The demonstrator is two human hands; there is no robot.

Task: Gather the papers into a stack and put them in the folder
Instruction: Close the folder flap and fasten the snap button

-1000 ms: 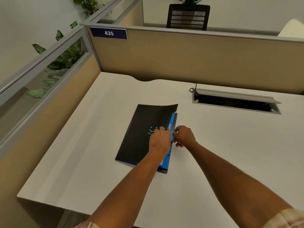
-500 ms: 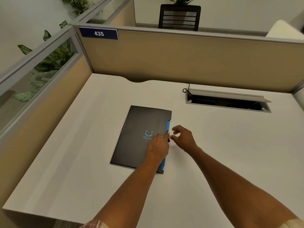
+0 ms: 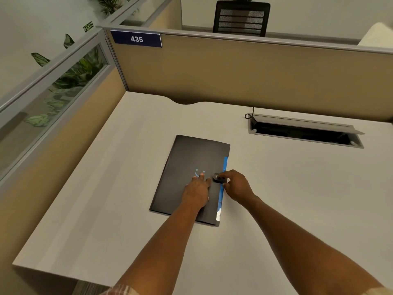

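Note:
A black folder (image 3: 187,158) with a blue smile mark lies closed and flat in the middle of the white desk (image 3: 106,209). A blue strip (image 3: 225,167) shows along its right edge. No papers are visible; the cover hides whatever is inside. My left hand (image 3: 196,191) rests flat on the cover, fingers spread. My right hand (image 3: 236,185) is at the folder's right edge, thumb and fingers pinched on a small round snap tab (image 3: 217,177) folded over onto the cover.
A recessed cable tray (image 3: 304,132) with its lid open sits at the back right, a black cable (image 3: 249,114) looped at its left corner. Tan cubicle partitions (image 3: 234,75) close off the back and left. The desk's front edge runs near my forearms.
The cover, lifted at its far corner a second ago, now lies flat. My right hand has moved in from beside the folder and taken hold of the snap tab.

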